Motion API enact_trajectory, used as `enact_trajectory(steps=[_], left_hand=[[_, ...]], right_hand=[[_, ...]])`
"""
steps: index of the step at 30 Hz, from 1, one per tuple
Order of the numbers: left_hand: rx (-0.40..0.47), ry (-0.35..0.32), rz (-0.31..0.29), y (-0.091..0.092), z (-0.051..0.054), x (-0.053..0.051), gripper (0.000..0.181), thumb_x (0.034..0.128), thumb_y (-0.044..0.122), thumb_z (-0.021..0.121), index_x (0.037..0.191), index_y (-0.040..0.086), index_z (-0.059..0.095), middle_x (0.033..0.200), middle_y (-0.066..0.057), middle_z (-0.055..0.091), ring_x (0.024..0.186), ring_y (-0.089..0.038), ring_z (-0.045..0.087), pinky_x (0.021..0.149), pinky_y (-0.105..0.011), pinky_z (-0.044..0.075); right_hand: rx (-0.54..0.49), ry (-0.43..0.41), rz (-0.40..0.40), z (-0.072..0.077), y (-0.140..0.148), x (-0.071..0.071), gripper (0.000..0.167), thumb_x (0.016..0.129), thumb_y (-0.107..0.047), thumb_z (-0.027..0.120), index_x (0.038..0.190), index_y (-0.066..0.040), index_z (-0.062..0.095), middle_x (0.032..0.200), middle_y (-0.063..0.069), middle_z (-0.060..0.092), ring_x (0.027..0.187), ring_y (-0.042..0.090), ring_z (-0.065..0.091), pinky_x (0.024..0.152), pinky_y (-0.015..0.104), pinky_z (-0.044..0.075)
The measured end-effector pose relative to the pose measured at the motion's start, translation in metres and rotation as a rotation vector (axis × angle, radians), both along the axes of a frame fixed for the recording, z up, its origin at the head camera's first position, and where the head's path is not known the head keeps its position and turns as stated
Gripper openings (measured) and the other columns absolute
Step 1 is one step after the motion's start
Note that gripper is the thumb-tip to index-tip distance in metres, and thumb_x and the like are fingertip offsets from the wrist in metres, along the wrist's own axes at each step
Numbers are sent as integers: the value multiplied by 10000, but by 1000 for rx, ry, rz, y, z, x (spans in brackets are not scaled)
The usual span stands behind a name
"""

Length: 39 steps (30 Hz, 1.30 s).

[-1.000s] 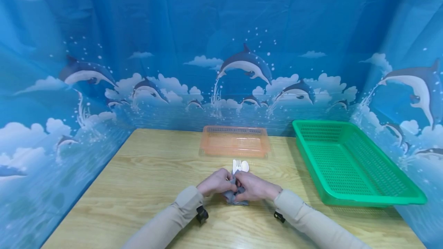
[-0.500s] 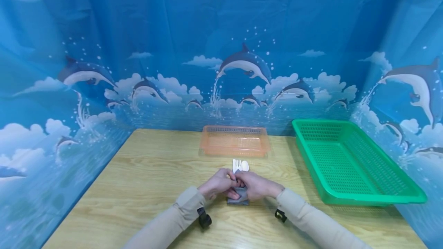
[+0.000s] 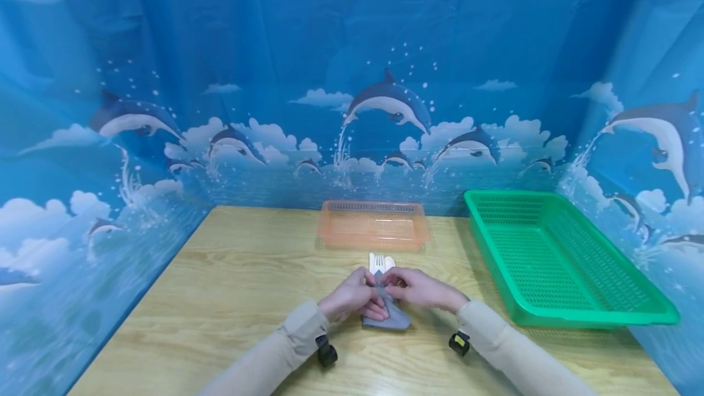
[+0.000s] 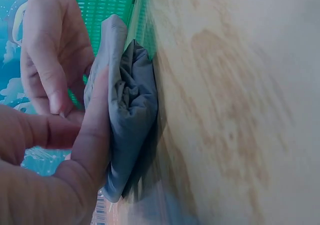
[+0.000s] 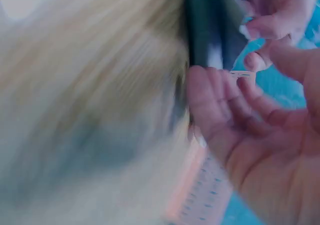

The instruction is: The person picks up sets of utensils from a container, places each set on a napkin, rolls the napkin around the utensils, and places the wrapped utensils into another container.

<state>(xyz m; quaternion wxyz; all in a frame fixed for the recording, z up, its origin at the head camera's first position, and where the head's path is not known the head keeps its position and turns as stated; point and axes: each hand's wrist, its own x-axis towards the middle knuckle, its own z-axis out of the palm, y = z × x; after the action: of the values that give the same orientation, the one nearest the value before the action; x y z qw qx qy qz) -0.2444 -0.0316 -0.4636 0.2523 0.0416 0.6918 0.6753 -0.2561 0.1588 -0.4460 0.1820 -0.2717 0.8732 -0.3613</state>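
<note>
A grey cloth napkin (image 3: 387, 315) is folded around white cutlery on the table. The tines of a fork (image 3: 377, 263) and the tip of a spoon (image 3: 388, 263) stick out at its far end. My left hand (image 3: 352, 294) holds the napkin from the left, one long finger lying along the cloth (image 4: 116, 130) in the left wrist view. My right hand (image 3: 426, 289) is at the napkin's upper right side, fingers slightly bent and fingertips near the left hand's. In the right wrist view the right fingers (image 5: 215, 100) reach the cloth's edge; blur hides whether they pinch anything.
An orange see-through basket (image 3: 374, 241) stands at the back of the wooden table (image 3: 247, 274), beyond the cutlery. To the right is a large green perforated basket (image 3: 514, 298). A blue dolphin-print curtain (image 3: 286, 78) surrounds the back and sides.
My right hand has moved slightly right and away from the left. More of the napkin's lower part shows, with its lower right corner spread further right. The left hand has barely moved.
</note>
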Motion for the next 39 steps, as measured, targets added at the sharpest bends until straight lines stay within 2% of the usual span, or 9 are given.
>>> enact_trajectory(steps=[4, 7, 11, 15, 18, 21, 25, 32, 39], left_hand=[[3, 14, 1, -3, -1, 3, 306, 850, -163, 399, 1110, -23, 320, 792, -224, 648, 569, -224, 669, 627, -374, 611], [0, 26, -5, -4, -2, 4, 319, 840, -167, 388, 1108, -16, 304, 788, -183, 626, 559, -194, 631, 592, -339, 604], [-46, 62, -45, -7, -1, 4, 323, 845, -157, 478, 1091, -12, 326, 738, -134, 609, 537, -159, 575, 514, -265, 567], [-259, 181, -72, -13, 1, 3, 383, 808, -66, 707, 1042, -3, 411, 626, -69, 561, 451, -119, 519, 421, -230, 508], [-441, 266, -59, -17, 3, 1, 475, 754, 50, 825, 1038, 6, 448, 609, -75, 570, 401, -121, 503, 386, -260, 496], [-520, 294, -30, -19, 4, 0, 619, 701, 121, 874, 1118, -8, 436, 685, -129, 614, 411, -151, 543, 403, -303, 520], [-483, 257, 9, -18, 5, -1, 740, 677, 102, 885, 1217, -38, 400, 818, -193, 606, 454, -198, 605, 440, -338, 548], [-310, 119, -77, -13, 0, -3, 347, 784, 33, 793, 1031, -37, 559, 799, -168, 667, 538, -200, 662, 485, -300, 569], [-244, 76, -100, -8, -5, -3, 234, 787, 38, 778, 965, -42, 648, 782, -148, 711, 607, -195, 694, 500, -270, 569]], right_hand=[[131, -12, -53, -1, 1, 9, 298, 878, -407, 716, 876, -123, 624, 687, -23, 622, 560, 94, 558, 487, 234, 466], [168, -86, -58, -3, 1, 15, 330, 838, -383, 764, 697, -143, 587, 572, -28, 599, 456, 71, 551, 416, 210, 449], [122, -226, -98, -8, -2, 18, 348, 844, -271, 773, 614, -131, 552, 520, -17, 582, 416, 64, 553, 389, 188, 461], [80, -354, -154, -8, -5, 19, 293, 863, -202, 749, 649, -89, 584, 530, 4, 585, 429, 71, 549, 394, 180, 465], [82, -368, -170, -8, -7, 19, 252, 876, -180, 733, 698, -62, 600, 568, 35, 613, 445, 79, 572, 400, 190, 477], [86, -361, -174, -6, -8, 19, 242, 882, -164, 726, 726, -45, 583, 615, 87, 647, 462, 104, 614, 410, 218, 503], [78, -373, -180, -5, -9, 18, 256, 886, -139, 717, 725, -52, 538, 639, 131, 656, 481, 136, 648, 420, 235, 520], [78, -384, -160, -5, -8, 17, 225, 887, -105, 702, 746, -42, 539, 657, 126, 652, 494, 162, 660, 458, 284, 557], [71, -396, -150, -4, -6, 15, 214, 879, -122, 704, 729, -38, 576, 635, 111, 656, 489, 150, 661, 435, 261, 540]])
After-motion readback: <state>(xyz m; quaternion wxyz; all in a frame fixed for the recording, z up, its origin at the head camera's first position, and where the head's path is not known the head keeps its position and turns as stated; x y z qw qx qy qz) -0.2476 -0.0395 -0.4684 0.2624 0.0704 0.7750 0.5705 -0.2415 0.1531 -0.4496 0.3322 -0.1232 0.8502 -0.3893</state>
